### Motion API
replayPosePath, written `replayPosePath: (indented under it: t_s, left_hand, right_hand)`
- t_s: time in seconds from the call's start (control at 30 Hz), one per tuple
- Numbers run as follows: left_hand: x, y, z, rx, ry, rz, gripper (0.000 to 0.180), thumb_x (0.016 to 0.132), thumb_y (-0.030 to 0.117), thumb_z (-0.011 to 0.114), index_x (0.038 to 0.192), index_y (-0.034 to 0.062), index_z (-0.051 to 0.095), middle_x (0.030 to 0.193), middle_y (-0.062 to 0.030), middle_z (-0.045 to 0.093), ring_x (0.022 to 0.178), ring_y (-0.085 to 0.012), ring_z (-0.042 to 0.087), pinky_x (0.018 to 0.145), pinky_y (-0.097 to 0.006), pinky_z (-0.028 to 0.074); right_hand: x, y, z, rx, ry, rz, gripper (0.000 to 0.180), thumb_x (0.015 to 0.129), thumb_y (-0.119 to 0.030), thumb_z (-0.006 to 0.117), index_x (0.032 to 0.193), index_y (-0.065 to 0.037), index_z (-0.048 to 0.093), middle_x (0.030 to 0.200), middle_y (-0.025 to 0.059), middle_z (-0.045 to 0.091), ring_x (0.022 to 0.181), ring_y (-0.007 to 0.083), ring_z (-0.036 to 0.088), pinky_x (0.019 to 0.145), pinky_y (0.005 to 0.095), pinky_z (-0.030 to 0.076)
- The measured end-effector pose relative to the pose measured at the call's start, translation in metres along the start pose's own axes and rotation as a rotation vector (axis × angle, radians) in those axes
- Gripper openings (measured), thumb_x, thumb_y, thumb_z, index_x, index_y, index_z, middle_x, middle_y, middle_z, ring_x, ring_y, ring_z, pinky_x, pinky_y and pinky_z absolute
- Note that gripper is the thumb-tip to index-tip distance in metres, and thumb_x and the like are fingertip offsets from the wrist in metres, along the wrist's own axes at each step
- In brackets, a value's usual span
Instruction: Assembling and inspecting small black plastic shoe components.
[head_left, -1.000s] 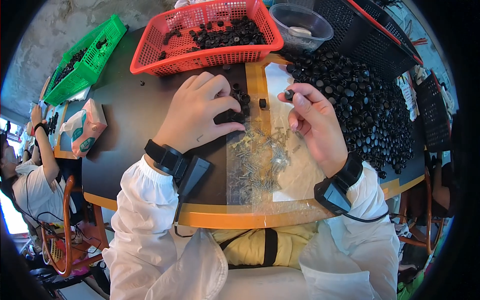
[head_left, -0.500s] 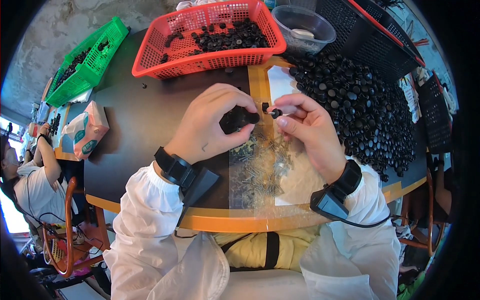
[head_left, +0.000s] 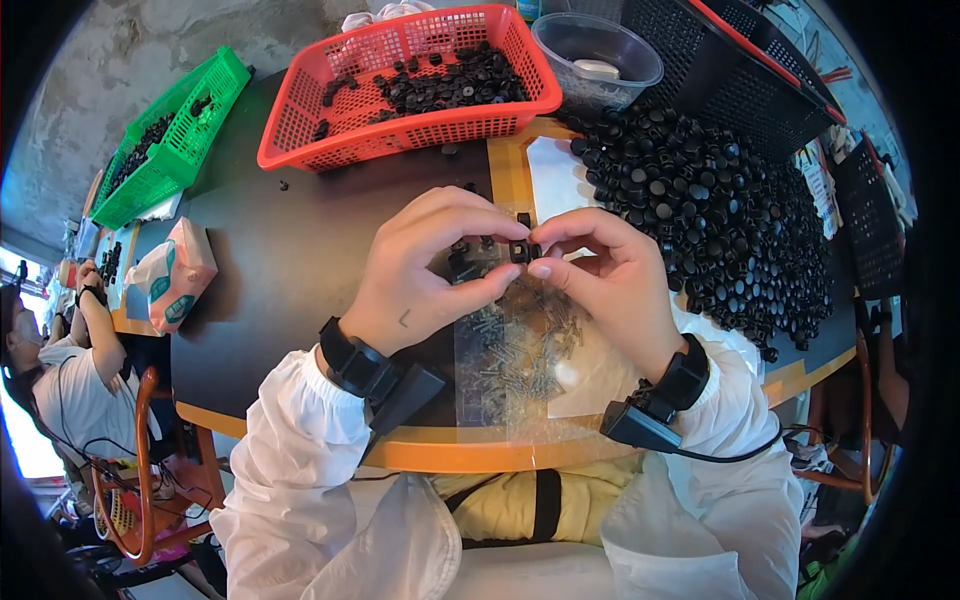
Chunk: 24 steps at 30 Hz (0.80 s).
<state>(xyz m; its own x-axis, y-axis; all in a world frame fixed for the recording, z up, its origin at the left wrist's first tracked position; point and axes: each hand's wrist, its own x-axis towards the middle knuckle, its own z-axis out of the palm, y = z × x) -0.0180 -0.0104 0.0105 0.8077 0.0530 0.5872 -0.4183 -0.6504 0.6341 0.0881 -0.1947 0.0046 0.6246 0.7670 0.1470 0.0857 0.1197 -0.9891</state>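
Note:
In front of me, both hands meet above the table. My left hand [head_left: 405, 265] pinches a small black plastic knob [head_left: 518, 252] between thumb and forefinger. Against its right side, my right hand [head_left: 615, 270] holds a smaller black piece [head_left: 536, 251] in its fingertips, which hide most of it. The two pieces touch or nearly touch; I cannot tell whether they are joined. Below the hands, thin metal screws [head_left: 512, 365] lie scattered on a clear plastic sheet. More black pieces [head_left: 464, 262] show through the gap of my left hand.
A large heap of black knobs [head_left: 690, 200] covers the table's right side. At the back stand a red basket [head_left: 420, 130] of black pieces, a clear tub [head_left: 600, 90] and a black basket [head_left: 740, 80]. Leftward are a green basket [head_left: 175, 150], a tissue pack [head_left: 185, 270] and a seated person [head_left: 85, 365].
My right hand has brought its small black piece, with a metal pin showing earlier, leftward against the knob in my left hand. The larger dark shape within my left hand's grip no longer shows.

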Motion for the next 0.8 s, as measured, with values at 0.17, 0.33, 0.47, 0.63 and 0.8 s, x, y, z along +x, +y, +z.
replayPosePath:
  t_s: [0.17,0.33,0.47,0.63,0.8]
  left_hand:
    - [0.0001,0.0013,0.0003,0.039,0.011,0.04,0.032,0.068,0.001,0.081,0.098,0.0037,0.07,0.096,-0.0102,0.066,0.089,-0.0234,0.064,0.08,-0.033,0.051]
    - [0.0004,0.001,0.0005,0.043,0.018,0.052,0.032,0.067,0.001,0.082,0.096,0.0038,0.07,0.096,-0.0103,0.066,0.089,-0.024,0.064,0.08,-0.033,0.051]
    - [0.0002,0.0005,0.0007,0.047,0.017,0.064,0.033,0.066,-0.001,0.081,0.097,0.0033,0.07,0.097,-0.0107,0.067,0.089,-0.0242,0.064,0.08,-0.034,0.051]
    - [-0.0008,-0.0001,0.0015,0.032,0.006,0.061,0.034,0.067,-0.002,0.081,0.098,0.0028,0.07,0.098,-0.0111,0.067,0.09,-0.0238,0.064,0.08,-0.033,0.051]
    - [-0.0054,0.006,0.0053,-0.117,0.041,-0.059,0.035,0.069,-0.003,0.08,0.101,-0.0015,0.067,0.103,-0.0142,0.066,0.094,-0.0218,0.063,0.082,-0.033,0.051]
  right_hand:
    - [-0.0008,0.0017,-0.0011,-0.025,0.006,-0.022,0.021,0.084,-0.001,0.074,0.103,-0.003,0.067,0.103,0.0022,0.069,0.091,0.0077,0.064,0.075,0.0225,0.053]
    - [-0.0013,0.0002,-0.0004,-0.001,0.009,-0.032,0.02,0.083,-0.001,0.074,0.102,-0.002,0.067,0.102,0.0024,0.069,0.09,0.0078,0.064,0.076,0.0225,0.054]
    - [-0.0022,-0.0046,0.0008,-0.002,0.0,-0.004,0.02,0.083,0.0,0.074,0.102,-0.002,0.067,0.102,0.0027,0.069,0.09,0.0079,0.065,0.076,0.0226,0.054]
    - [-0.0011,-0.0023,0.0005,-0.016,0.014,-0.05,0.023,0.081,0.0,0.075,0.103,-0.002,0.068,0.102,0.0031,0.07,0.089,0.0087,0.065,0.076,0.0227,0.054]
    - [-0.0033,-0.0034,0.0002,-0.031,0.042,-0.115,0.024,0.079,0.001,0.077,0.101,-0.003,0.07,0.099,0.0042,0.07,0.087,0.0103,0.066,0.075,0.0243,0.055]
